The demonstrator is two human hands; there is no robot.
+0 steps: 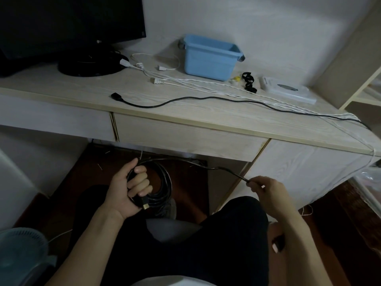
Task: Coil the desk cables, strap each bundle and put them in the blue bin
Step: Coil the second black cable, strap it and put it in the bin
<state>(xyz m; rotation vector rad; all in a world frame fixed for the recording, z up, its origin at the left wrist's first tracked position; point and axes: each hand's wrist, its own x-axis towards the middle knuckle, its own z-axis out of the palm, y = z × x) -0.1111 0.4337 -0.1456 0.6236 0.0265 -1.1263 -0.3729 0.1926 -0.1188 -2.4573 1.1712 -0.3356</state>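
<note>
Below the desk edge, my left hand (pixel 132 187) grips a coil of black cable (pixel 162 182), its gold-tipped plug poking out under my fingers. A free length of that cable runs right to my right hand (pixel 268 189), which pinches it. On the desk lie a black power cable (pixel 206 98), several white cables (pixel 206 84) and black straps (pixel 248 81). The blue bin (pixel 210 58) stands at the back of the desk, beside the wall.
A dark monitor (pixel 68 23) on a round base fills the desk's back left. A white flat box (pixel 288 89) lies at the right. White and black cables hang over the desk's right corner (pixel 371 149). A blue fan (pixel 20 254) stands at the lower left.
</note>
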